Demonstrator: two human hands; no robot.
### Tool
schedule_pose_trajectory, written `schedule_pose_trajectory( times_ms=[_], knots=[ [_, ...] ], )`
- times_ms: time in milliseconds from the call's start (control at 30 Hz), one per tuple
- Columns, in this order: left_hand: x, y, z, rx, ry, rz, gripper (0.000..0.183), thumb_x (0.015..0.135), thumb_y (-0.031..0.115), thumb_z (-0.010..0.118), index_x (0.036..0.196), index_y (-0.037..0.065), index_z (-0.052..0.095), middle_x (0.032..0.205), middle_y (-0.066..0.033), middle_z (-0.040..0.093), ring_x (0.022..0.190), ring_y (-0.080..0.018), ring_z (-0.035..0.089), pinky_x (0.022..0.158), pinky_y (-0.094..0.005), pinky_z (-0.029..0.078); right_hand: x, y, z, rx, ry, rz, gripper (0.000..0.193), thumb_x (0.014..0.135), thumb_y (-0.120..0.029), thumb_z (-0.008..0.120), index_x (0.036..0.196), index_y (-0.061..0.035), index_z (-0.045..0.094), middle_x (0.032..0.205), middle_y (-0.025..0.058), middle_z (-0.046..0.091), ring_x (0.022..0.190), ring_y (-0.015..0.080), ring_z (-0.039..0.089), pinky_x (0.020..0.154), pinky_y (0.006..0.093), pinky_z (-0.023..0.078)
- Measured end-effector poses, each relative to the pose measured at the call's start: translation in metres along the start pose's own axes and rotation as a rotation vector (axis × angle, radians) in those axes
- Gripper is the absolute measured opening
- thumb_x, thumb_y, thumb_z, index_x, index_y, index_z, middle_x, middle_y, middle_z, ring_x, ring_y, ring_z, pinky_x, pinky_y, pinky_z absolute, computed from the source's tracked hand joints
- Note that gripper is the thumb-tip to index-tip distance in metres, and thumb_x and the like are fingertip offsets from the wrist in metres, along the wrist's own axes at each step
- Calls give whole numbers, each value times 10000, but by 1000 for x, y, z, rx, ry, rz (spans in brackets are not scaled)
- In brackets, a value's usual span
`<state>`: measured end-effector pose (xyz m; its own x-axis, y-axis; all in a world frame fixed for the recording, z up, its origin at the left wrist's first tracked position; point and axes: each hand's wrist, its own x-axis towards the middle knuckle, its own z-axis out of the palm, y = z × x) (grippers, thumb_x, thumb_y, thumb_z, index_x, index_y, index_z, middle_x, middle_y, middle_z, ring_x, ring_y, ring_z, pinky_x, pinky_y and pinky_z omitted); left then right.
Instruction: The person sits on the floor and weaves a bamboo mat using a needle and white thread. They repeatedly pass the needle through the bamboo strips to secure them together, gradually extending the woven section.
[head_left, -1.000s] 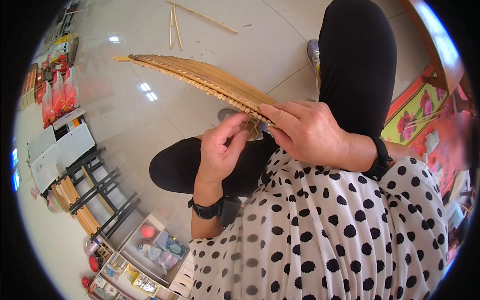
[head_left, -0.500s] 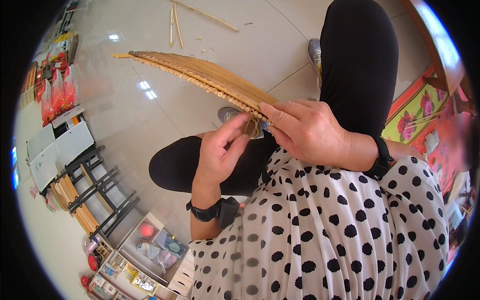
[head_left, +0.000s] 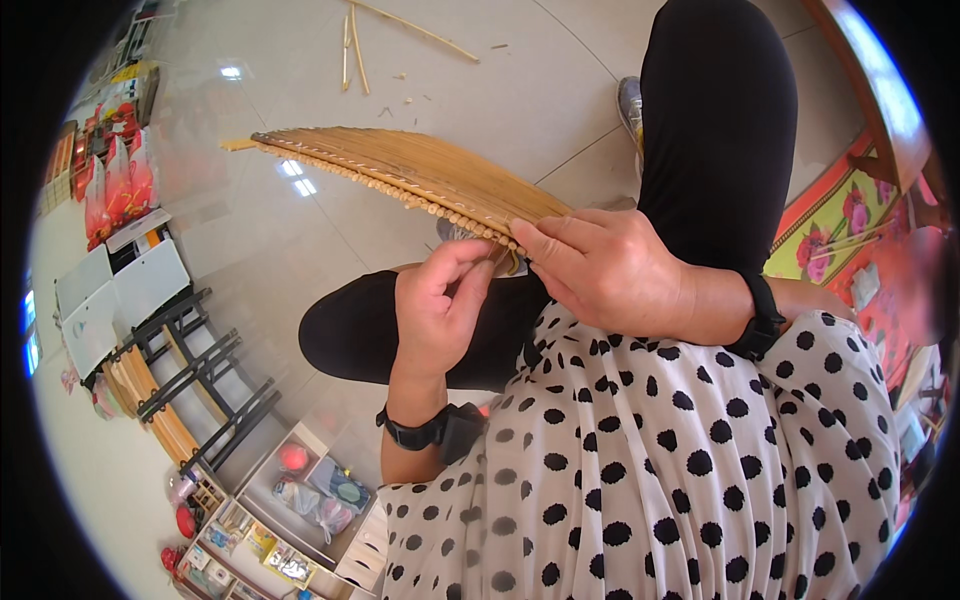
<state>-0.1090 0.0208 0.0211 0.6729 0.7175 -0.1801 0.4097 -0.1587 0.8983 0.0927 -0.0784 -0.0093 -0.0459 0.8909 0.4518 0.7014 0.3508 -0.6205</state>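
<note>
A mat of yellow-brown plant stalks (head_left: 420, 168), laid side by side and joined by a pale row of stitching, is held tilted in front of me. Round cut stalk ends line its near edge. My right hand (head_left: 615, 265) grips its right corner, thumb and fingers on either side of the stalks. Just below that edge, my left hand (head_left: 440, 300) is closed in a pinch, its fingertips close to the stalk ends. A thin thread-like strand (head_left: 490, 254) shows at the left fingertips; its exact kind is too small to tell.
Loose stalks (head_left: 358, 50) and small scraps lie on the tiled floor beyond the mat. To the left are red bags (head_left: 118, 190), a black metal frame (head_left: 200, 370) and an open bin (head_left: 320, 490) of goods. A red flowered cloth (head_left: 835, 240) is at the right.
The mat's far left end has dropped slightly, and its top face shows more. My left fingers have closed together and moved up against the edge. The right hand keeps its grip.
</note>
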Motion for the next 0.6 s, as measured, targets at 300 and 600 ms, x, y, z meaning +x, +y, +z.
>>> schedule_pose_trajectory(
  times_ms=[300, 600],
  knots=[
    [-6, 8, 6, 50, 84, -202, 41, 995, 35, 637, 990, -6, 639, 681, 12, 611, 586, -33, 511, 527, -190, 376, -2, -6, 2, 81, -16, 148, 427, 756, -10, 751, 1169, 58, 667, 966, 157, 716, 755, 309, 709, 633, 378, 597],
    [-14, 19, 9, 5, 130, -242, 7, 991, -3, 614, 990, -2, 621, 720, -15, 644, 603, -46, 550, 532, -196, 424, 1, -7, 1, 85, 15, 65, 456, 747, -28, 726, 1183, 83, 652, 876, 121, 671, 700, 277, 675, 598, 371, 569]
  ],
)
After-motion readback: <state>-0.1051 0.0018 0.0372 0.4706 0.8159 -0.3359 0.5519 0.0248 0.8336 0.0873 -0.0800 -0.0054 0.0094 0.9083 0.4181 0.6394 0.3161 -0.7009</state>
